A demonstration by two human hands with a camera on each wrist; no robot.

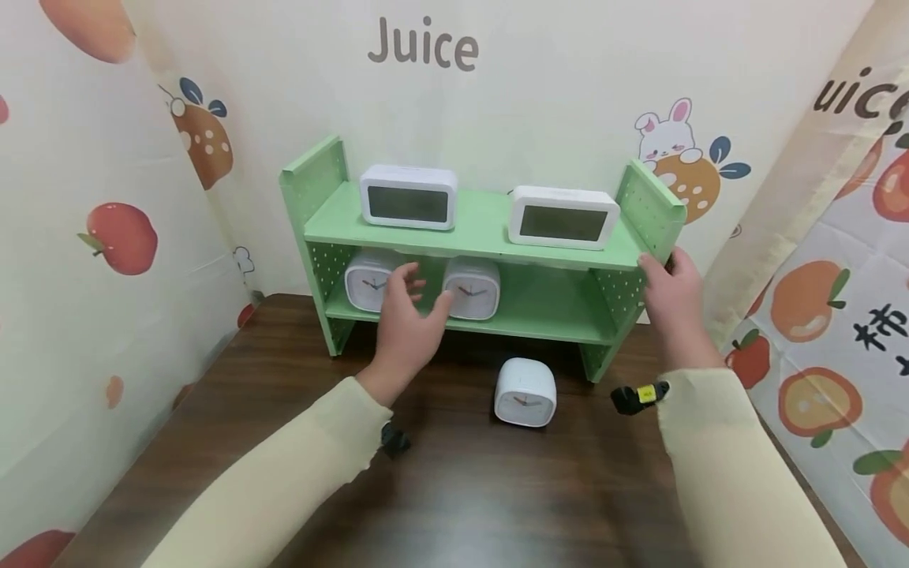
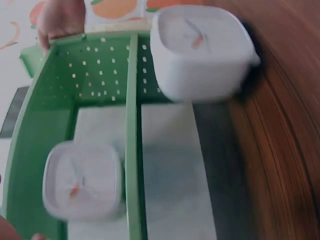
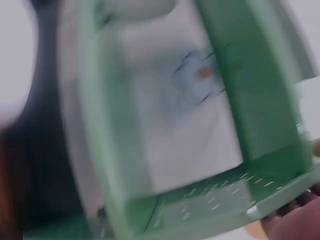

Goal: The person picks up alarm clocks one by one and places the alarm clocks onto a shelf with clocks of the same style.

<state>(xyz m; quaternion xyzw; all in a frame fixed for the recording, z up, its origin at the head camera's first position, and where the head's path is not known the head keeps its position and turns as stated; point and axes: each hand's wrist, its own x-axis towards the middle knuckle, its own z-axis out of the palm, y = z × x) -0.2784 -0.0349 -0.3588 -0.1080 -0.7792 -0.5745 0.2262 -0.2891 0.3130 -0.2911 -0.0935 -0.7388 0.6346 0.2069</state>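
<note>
A green two-tier desk shelf (image 1: 554, 300) stands on the table against the wall. My right hand (image 1: 675, 304) grips the edge of its right side panel, thumb in front. My left hand (image 1: 412, 327) is held before the lower tier, fingers parted and slightly bent, with nothing in it. It overlaps part of the left white alarm clock (image 1: 365, 285) in the head view. Its thumb lies right at a second white alarm clock (image 1: 476, 293), also on the lower tier. A third white alarm clock (image 1: 525, 394) sits on the table in front of the shelf.
Two white digital clocks (image 1: 408, 197) with dark screens stand on the upper tier, one left and one right. The brown wooden table (image 1: 454, 489) reaches towards me. Fruit-printed cloth (image 1: 554, 95) hangs behind and on both sides. Both wrist views are blurred.
</note>
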